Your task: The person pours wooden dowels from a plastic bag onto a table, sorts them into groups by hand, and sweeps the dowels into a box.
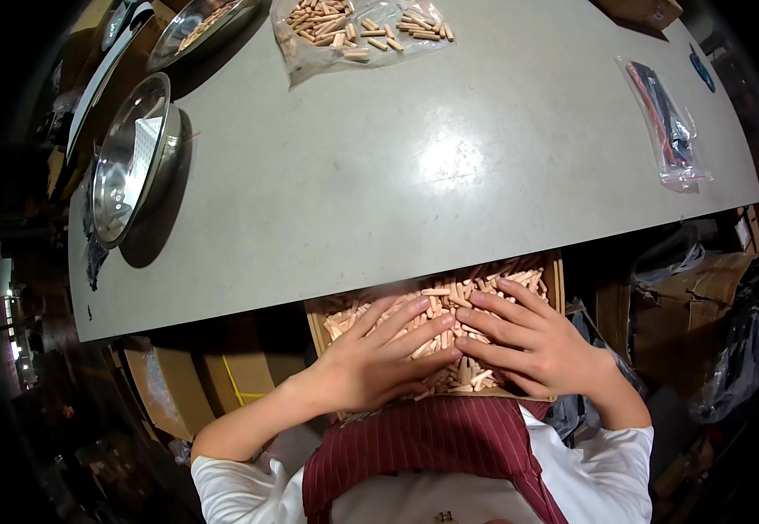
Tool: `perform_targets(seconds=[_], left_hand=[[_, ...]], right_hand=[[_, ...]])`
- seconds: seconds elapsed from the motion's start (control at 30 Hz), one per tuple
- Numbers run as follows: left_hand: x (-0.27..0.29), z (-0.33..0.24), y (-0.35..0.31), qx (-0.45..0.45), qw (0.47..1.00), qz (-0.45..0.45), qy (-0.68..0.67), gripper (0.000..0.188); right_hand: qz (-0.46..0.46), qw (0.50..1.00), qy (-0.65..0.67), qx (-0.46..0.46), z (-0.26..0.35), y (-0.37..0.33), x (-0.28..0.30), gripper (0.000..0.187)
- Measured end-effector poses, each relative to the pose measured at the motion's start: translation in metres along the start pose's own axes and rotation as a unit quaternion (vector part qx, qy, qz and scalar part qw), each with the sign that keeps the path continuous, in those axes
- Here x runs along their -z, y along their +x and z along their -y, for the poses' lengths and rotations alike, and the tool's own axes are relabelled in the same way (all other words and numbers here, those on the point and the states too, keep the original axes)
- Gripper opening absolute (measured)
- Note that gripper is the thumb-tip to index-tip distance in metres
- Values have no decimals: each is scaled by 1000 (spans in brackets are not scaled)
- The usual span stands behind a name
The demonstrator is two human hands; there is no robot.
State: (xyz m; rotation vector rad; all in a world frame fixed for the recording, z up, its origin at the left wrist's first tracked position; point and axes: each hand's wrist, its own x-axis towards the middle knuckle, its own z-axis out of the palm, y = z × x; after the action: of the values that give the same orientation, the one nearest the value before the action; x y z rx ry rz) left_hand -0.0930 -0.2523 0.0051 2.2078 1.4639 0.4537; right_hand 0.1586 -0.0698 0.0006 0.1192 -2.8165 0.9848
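Many short wooden dowels fill an open cardboard box, which sits between my body and the table's near edge. Flat on the dowels lies my left hand, its fingers stretched toward the middle of the box. My right hand rests on them from the other side, fingers spread. The fingertips of both hands come close together near the centre. Neither hand grips a dowel. My palms and fingers hide part of the pile.
The grey table spans the view. At its left stand a steel bowl with a white sheet inside and another bowl with dowels. A clear bag of dowels lies at the back, a plastic packet at right. Cartons stand below.
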Motion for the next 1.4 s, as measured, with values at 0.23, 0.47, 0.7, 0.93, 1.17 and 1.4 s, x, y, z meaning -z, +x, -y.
perform_targets(seconds=[0.23,0.47,0.7,0.93,1.17,1.4], left_hand=[[-15,-8,-31,35,998,-11,55,58],[-20,-8,-48,83,990,-41,105,62],[-16,-2,-64,131,978,-155,56,100],[-33,-25,-64,122,984,-126,42,112],[-41,-34,-39,179,968,-105,144,111],[-38,-33,-29,183,966,-63,174,108]], right_hand=[[9,997,-62,-40,18,-28,-7,57],[-8,997,-50,-57,33,-42,-7,52],[-29,998,-30,-57,38,-53,-8,48],[-32,997,-57,-51,52,-44,-19,52],[82,981,-170,-53,54,-31,-30,70],[118,972,-197,-41,52,-44,-30,70]])
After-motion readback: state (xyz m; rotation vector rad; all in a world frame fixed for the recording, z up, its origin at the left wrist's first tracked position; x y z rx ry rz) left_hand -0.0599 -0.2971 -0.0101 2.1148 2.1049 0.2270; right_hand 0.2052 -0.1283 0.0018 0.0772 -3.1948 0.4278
